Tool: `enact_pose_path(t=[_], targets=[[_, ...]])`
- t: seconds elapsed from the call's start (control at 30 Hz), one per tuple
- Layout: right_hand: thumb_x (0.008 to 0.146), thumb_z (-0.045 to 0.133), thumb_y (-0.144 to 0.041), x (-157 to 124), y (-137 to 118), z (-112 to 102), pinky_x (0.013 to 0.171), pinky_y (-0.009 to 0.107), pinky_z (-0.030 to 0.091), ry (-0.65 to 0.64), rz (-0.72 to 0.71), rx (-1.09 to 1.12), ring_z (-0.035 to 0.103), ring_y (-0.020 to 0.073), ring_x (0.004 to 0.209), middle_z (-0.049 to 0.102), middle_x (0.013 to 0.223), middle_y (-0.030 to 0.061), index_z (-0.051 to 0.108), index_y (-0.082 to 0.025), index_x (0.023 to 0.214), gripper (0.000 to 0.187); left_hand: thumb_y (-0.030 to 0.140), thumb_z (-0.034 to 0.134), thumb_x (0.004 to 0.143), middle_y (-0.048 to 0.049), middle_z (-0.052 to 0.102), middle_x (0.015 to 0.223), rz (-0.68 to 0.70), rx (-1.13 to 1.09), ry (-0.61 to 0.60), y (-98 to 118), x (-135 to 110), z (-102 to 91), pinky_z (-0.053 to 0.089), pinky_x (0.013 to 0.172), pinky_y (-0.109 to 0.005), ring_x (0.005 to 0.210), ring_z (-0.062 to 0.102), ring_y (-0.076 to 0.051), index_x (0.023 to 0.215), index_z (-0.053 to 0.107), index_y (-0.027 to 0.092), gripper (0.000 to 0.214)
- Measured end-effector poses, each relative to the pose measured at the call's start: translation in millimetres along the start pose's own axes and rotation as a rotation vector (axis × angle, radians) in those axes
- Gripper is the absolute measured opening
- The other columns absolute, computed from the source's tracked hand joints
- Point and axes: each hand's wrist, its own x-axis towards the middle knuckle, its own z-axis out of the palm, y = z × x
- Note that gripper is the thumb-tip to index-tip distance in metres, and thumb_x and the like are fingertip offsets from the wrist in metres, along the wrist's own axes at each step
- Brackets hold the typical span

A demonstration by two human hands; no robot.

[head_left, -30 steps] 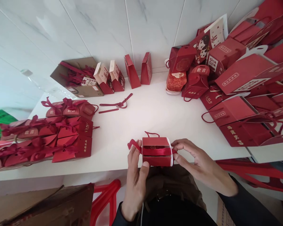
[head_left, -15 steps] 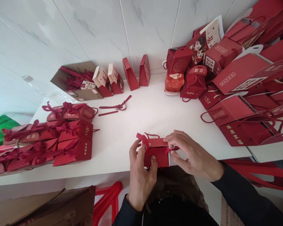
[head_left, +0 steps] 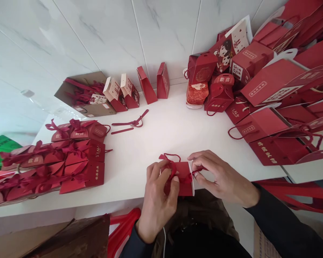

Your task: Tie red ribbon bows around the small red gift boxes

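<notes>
At the table's front edge lies a small red gift box (head_left: 186, 189) with a dark red ribbon (head_left: 188, 178) across its top. My left hand (head_left: 160, 195) is closed over the box's left side, its fingers gripping a loop of the ribbon. On the other side, my right hand (head_left: 215, 175) pinches the ribbon's end between thumb and finger, just off the box's right edge. A thin red cord handle (head_left: 172, 155) sticks out behind the box. Part of the box is hidden under my left fingers.
Rows of ribbon-tied red boxes (head_left: 82, 175) fill the left side. A cardboard box (head_left: 99, 110) of ribbons stands behind them, beside several small upright boxes (head_left: 146, 87). Loose ribbon pieces (head_left: 129, 124) lie mid-table. Red gift boxes (head_left: 271, 82) are piled on the right.
The ribbon now lies across the top of the box, where an open gap showed before. My left fingers have curled further over the box and ribbon; my right hand keeps its pinch.
</notes>
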Motion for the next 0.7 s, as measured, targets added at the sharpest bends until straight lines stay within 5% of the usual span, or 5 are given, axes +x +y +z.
enact_pose_path(t=[0.13, 0.27, 0.4, 0.53, 0.7], targets=[[0.099, 0.049, -0.017, -6, -7, -3, 0.072, 0.032, 0.054, 0.024, 0.131, 0.032, 0.065, 0.0181, 0.086, 0.068, 0.103, 0.0037, 0.049, -0.026, 0.097, 0.010, 0.027, 0.051, 0.104, -0.0063, 0.058, 0.135, -0.166, -0.349, 0.125, 2, -7, 4.4, 0.050, 0.099, -0.035, 0.128, 0.055, -0.023, 0.107, 0.070, 0.027, 0.019], [0.101, 0.051, -0.028, -7, -19, -9, 0.045, 0.025, 0.038, -0.015, 0.365, 0.129, 0.058, 0.0125, 0.060, 0.072, 0.099, -0.0004, 0.045, -0.027, 0.088, 0.014, 0.029, 0.054, 0.103, -0.0063, 0.054, 0.144, -0.187, -0.486, 0.148, 5, -13, 8.5, 0.052, 0.097, -0.033, 0.137, 0.050, -0.025, 0.112, 0.073, 0.029, 0.021], [0.098, 0.052, -0.033, -8, -26, -11, 0.054, 0.027, 0.043, -0.003, 0.460, 0.208, 0.064, 0.0170, 0.074, 0.070, 0.090, -0.0010, 0.047, -0.027, 0.086, 0.015, 0.031, 0.052, 0.104, -0.0093, 0.057, 0.131, -0.214, -0.450, 0.208, 8, -15, 9.6, 0.052, 0.098, -0.035, 0.130, 0.052, -0.026, 0.106, 0.075, 0.026, 0.024], [0.098, 0.050, -0.039, -11, -29, -8, 0.061, 0.031, 0.046, -0.021, 0.533, 0.223, 0.063, 0.0198, 0.076, 0.064, 0.080, -0.0020, 0.048, -0.028, 0.088, 0.015, 0.034, 0.054, 0.103, -0.0062, 0.059, 0.104, -0.233, -0.405, 0.290, 12, -19, 14.0, 0.053, 0.077, -0.026, 0.099, 0.060, -0.019, 0.100, 0.075, 0.024, 0.024], [0.099, 0.049, -0.039, -10, -37, -5, 0.048, 0.027, 0.033, -0.090, 0.554, 0.192, 0.040, 0.0119, 0.052, 0.056, 0.077, -0.0049, 0.045, -0.027, 0.086, 0.018, 0.036, 0.051, 0.106, -0.0058, 0.070, 0.108, -0.293, -0.502, 0.170, 15, -24, 21.0, 0.051, 0.083, -0.029, 0.099, 0.065, -0.019, 0.114, 0.072, 0.025, 0.026]])
